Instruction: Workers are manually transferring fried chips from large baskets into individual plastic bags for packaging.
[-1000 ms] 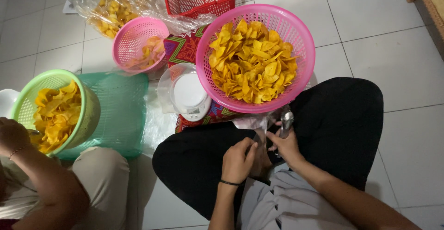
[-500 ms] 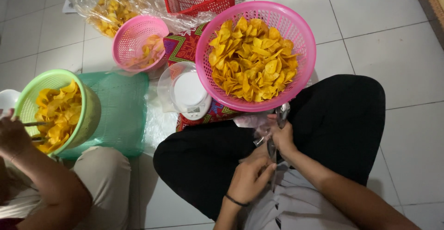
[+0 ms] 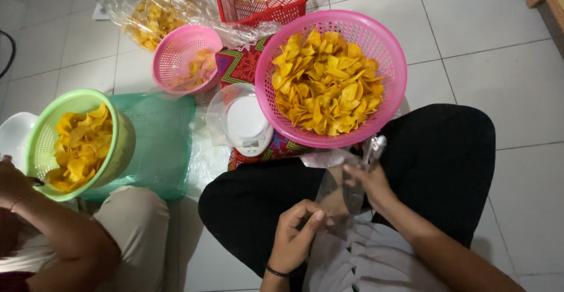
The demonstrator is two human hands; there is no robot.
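I sit cross-legged on a tiled floor in black trousers. My left hand (image 3: 296, 233) and my right hand (image 3: 367, 183) pinch a clear plastic bag (image 3: 343, 195) stretched between them over my lap. My right hand also grips shiny metal tongs (image 3: 375, 149) that point toward a big pink basket (image 3: 393, 101) heaped with yellow chips (image 3: 326, 83). A white kitchen scale (image 3: 247, 121) wrapped in clear plastic stands just left of that basket.
Another person sits at my left, a hand (image 3: 13, 177) at a green basket (image 3: 120, 145) of chips on a green lid (image 3: 161, 145). Farther off are a small pink basket (image 3: 176, 54), a red crate (image 3: 282, 1) and a clear bag of chips (image 3: 150, 10).
My left hand has slid down and left along the plastic bag, pulling it out longer. The other person's hand has dropped from the green basket's chips to its near rim.
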